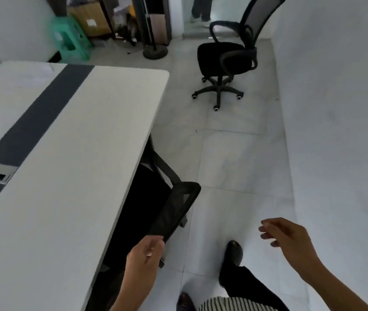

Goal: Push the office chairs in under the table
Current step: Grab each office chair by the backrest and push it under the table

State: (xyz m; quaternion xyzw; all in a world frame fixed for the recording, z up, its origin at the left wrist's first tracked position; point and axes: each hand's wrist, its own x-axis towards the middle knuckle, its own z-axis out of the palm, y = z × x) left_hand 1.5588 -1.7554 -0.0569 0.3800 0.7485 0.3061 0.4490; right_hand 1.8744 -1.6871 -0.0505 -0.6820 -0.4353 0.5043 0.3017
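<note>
The left hand [143,254] touches the near chair [174,212], tucked under the counter [71,135], fingers loosely bent; the right hand [290,239] hangs free, fingers apart; the far chair [225,57] stands well away from the counter, not yet pushed.

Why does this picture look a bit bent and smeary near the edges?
Head view: the wide lens bows the table edge; the green stool and right hand are blurred; under the table it is deep shadow; the far chair looks sharper.

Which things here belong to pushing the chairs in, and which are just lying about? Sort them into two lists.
Part of the job:
near chair, mostly under the table, left hand at its backrest
far chair, standing out on the floor
table
right hand, open and free

Just lying about:
green stool
cardboard box
round stand base
</note>
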